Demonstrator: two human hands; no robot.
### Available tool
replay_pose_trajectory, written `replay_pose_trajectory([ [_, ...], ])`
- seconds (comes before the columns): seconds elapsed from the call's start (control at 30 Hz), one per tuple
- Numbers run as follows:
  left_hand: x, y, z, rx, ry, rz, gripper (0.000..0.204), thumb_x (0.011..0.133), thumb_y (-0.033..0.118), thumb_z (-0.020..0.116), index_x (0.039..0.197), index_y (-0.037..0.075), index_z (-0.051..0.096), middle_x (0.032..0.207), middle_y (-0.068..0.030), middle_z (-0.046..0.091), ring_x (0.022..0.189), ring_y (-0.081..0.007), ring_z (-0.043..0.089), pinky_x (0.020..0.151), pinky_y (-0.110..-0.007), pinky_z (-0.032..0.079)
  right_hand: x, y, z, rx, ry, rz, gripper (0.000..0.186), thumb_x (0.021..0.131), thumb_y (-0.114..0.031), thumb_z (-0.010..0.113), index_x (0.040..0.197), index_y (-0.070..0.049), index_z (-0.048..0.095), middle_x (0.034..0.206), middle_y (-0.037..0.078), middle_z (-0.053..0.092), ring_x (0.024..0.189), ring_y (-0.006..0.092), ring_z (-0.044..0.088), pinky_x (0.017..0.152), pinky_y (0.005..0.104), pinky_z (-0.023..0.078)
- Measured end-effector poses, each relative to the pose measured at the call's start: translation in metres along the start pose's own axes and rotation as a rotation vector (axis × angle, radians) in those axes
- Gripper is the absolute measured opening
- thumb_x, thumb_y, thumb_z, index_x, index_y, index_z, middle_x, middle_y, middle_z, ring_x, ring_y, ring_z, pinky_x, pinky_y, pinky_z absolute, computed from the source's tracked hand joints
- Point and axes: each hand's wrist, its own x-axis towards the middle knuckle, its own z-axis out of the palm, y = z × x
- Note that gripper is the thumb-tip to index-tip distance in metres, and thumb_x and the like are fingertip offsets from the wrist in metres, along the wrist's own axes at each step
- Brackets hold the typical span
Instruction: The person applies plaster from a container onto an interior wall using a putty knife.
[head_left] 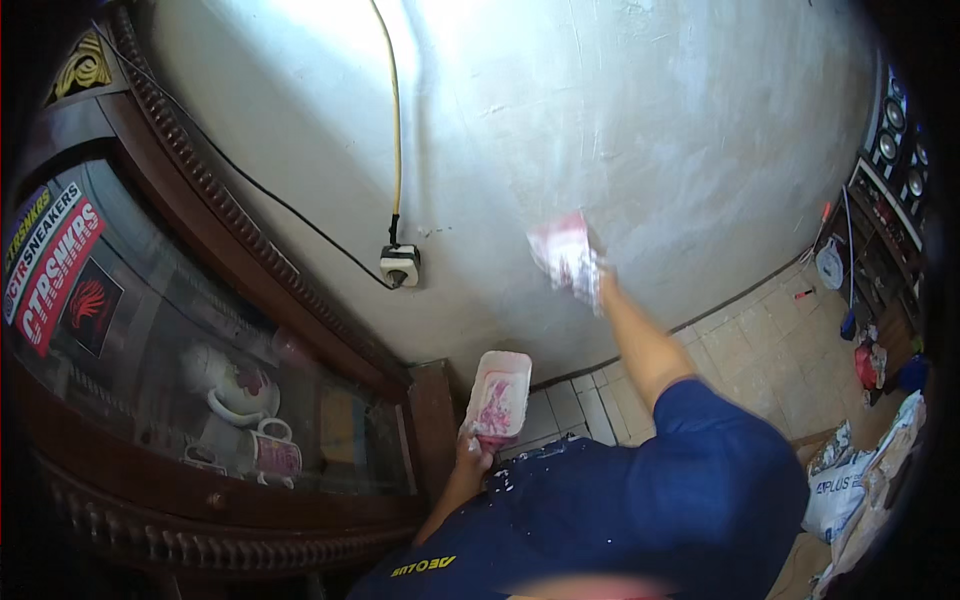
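A pale plastered wall (650,120) fills the upper middle of the view. My right hand (597,275) is raised against it, gripping a wide, flat pink-and-white spreading tool (560,245); hand and tool are slightly blurred, with white stuff on them. Lower down, my left hand (474,450) grips a rectangular white tub (500,388) from its near end, with pink and white smears inside. Above the tub a white socket block (400,264) hangs on the wall, with a yellow cable and a black one.
A dark wooden cabinet (170,240) with glass, stickers and cups stands close on my left. Speakers (895,140) and a dark wooden unit (870,260) are at the right. Bags and crumpled sheets (850,485) lie on the tiled floor (760,340) at lower right.
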Motion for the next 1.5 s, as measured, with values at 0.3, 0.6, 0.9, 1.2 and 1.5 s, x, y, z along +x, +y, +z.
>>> replay_pose_trajectory([
  [0.3,0.017,0.02,-0.007,-0.037,0.034,0.062,0.043,0.089,0.026,0.041,0.127,0.006,0.043,0.122,-0.0126,0.053,0.111,-0.0285,0.054,0.09,-0.049,0.047,-0.214,0.051,-0.023,1.009,0.075,0.791,0.026,0.091,-0.024,0.044,0.095,-0.006,0.061,0.078,0.009,0.063,0.065,0.0219,0.063,0.055,0.0375,0.053],
  [0.6,0.042,0.019,0.047,-0.016,0.018,0.019,0.047,0.09,0.031,0.043,0.129,0.005,0.043,0.123,-0.0131,0.053,0.108,-0.0278,0.056,0.084,-0.041,0.052,-0.064,-0.206,-0.065,1.107,0.134,0.412,0.021,0.089,-0.023,0.054,0.104,-0.009,0.056,0.076,0.002,0.059,0.062,0.0146,0.058,0.052,0.026,0.048],
  [0.9,0.046,0.048,0.112,0.057,-0.139,0.089,0.045,0.09,0.026,0.042,0.13,0.006,0.042,0.125,-0.0126,0.052,0.108,-0.0269,0.056,0.083,-0.039,0.053,0.117,-0.517,-0.062,0.963,0.136,-0.193,0.017,0.086,-0.012,0.057,0.098,0.0,0.058,0.073,0.006,0.058,0.059,0.0158,0.057,0.053,0.0267,0.049],
  [1.2,0.042,0.023,0.102,-0.006,0.047,0.035,0.04,0.088,0.025,0.044,0.122,0.006,0.05,0.115,-0.0102,0.059,0.098,-0.0234,0.061,0.068,-0.03,0.056,0.071,-0.178,-0.016,0.877,0.29,0.163,0.03,0.087,-0.027,0.058,0.107,-0.004,0.062,0.084,0.004,0.063,0.07,0.0155,0.059,0.061,0.0307,0.048],
  [1.5,0.033,0.04,0.07,0.072,0.076,0.037,0.045,0.091,0.023,0.04,0.132,0.006,0.039,0.127,-0.0126,0.05,0.11,-0.0268,0.055,0.089,-0.045,0.05,-0.107,-0.105,-0.014,1.222,0.159,0.603,0.027,0.087,-0.03,0.05,0.104,-0.011,0.058,0.076,0.002,0.061,0.058,0.0137,0.057,0.046,0.0268,0.049],
])
